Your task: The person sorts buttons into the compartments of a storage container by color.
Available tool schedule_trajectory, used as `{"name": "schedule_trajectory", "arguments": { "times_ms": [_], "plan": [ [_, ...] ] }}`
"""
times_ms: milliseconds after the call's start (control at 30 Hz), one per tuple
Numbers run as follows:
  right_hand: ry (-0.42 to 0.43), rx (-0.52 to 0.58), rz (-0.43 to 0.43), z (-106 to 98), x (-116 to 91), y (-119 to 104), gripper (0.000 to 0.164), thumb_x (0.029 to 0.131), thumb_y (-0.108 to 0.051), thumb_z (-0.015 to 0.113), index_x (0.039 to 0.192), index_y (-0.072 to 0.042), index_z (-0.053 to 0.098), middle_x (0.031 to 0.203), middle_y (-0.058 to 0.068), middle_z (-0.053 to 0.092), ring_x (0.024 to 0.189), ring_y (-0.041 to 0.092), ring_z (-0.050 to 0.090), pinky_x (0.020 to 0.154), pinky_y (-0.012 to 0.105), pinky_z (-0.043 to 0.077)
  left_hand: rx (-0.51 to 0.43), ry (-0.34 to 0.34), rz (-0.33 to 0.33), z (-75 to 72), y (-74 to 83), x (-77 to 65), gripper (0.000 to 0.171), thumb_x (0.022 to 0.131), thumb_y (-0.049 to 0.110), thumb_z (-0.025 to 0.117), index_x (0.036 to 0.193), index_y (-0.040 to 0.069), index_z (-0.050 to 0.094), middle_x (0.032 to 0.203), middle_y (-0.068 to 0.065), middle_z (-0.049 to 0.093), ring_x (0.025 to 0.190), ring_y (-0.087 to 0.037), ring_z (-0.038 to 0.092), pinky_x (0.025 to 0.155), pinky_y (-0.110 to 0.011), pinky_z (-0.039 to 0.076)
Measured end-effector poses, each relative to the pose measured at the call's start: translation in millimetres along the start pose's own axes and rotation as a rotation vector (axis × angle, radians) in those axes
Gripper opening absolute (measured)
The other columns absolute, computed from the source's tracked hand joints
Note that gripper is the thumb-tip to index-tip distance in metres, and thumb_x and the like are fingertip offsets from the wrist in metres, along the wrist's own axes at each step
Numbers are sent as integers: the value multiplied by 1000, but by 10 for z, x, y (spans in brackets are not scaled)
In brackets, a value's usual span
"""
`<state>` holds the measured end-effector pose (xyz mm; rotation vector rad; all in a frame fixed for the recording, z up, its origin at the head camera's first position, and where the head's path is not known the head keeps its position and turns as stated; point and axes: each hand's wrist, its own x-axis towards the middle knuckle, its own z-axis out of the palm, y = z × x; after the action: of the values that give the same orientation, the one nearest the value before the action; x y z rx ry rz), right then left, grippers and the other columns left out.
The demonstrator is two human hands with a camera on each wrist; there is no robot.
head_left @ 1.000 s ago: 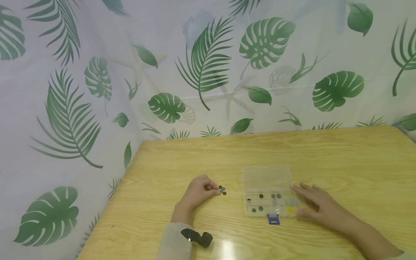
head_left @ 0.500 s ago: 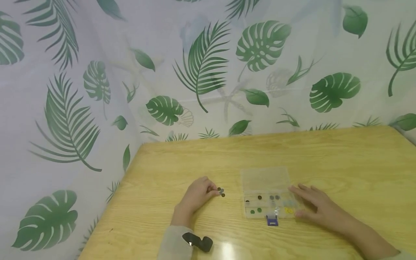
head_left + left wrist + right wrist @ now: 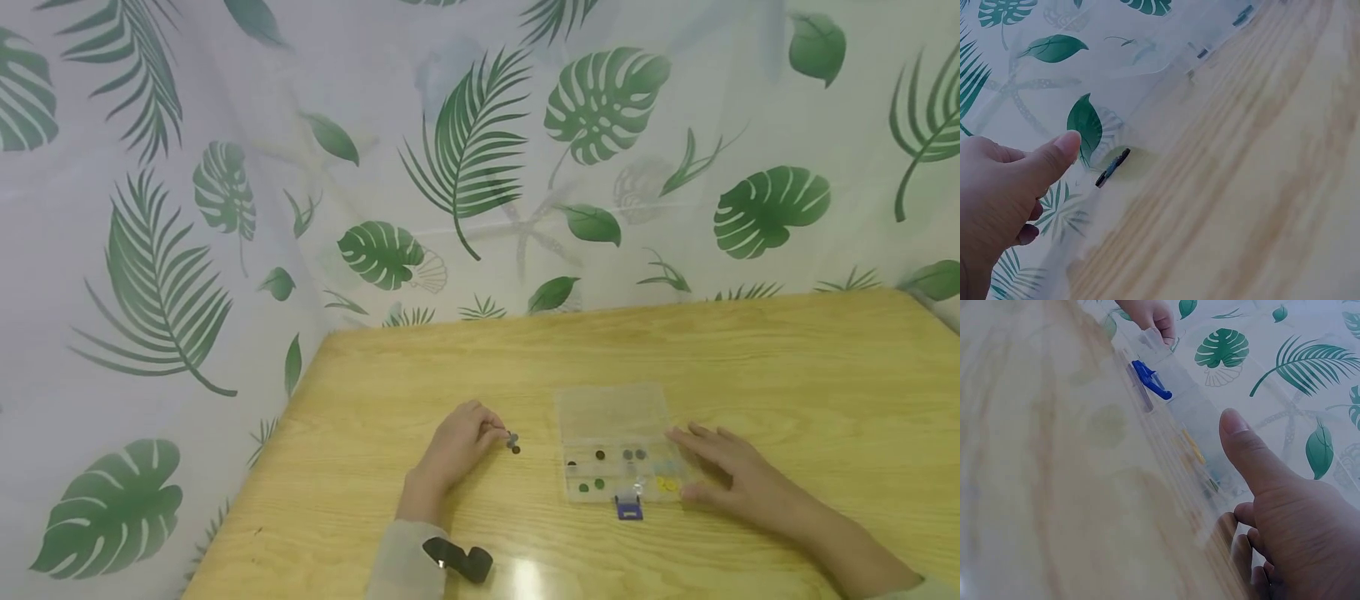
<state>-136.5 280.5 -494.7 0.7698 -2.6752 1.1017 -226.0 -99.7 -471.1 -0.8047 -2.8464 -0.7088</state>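
My left hand [image 3: 459, 443] reaches to a small cluster of round, button-like discs [image 3: 516, 450], dark and grey-blue, on the table left of the box. Thumb and index finger come together right at the cluster's far dark disc; I cannot tell whether a disc is pinched between them. In the left wrist view the discs [image 3: 1113, 167] lie just beyond the thumb tip. A clear compartment box [image 3: 592, 499] lies with its lid [image 3: 611, 412] flipped back. My right hand [image 3: 742, 477] rests at its right edge, fingers extended, thumb at the near corner.
Inside the box, separate compartments hold dark, grey, green [image 3: 599, 483] and yellow discs [image 3: 667, 483]. A blue clasp [image 3: 628, 508] juts from its front edge. The wooden table [image 3: 420, 358] meets a leaf-printed cloth [image 3: 480, 183] behind and at left.
The left fingertips have shifted slightly away from me, over the cluster's far dark disc, which is now mostly covered. The right hand stays at the box. The head view has tilted slightly.
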Motion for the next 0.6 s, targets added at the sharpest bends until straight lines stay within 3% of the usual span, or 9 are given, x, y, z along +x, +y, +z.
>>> {"name": "schedule_trajectory", "arguments": {
  "times_ms": [300, 600],
  "plan": [
    [-7, -4, 24, -1, -1, 0, 69, 82, -25, 72, 143, -17, 41, 139, 35, 37, 127, 59, 27, 99, 74, 12, -19, -24, 26, -46, 221, 78, 19, 93, 34, 59, 96, 17, 66, 89, 8, 54, 84, -8, 50, 75, -23, 46],
    [-10, 5, 24, -2, -10, -7, 69, 82, -25, 72, 143, -17, 41, 139, 34, 38, 127, 59, 27, 99, 74, 12, 66, 16, 184, 39, 612, 274, 17, 90, 33, 61, 93, 17, 66, 87, 6, 56, 80, -7, 50, 71, -16, 42]
  ]
}}
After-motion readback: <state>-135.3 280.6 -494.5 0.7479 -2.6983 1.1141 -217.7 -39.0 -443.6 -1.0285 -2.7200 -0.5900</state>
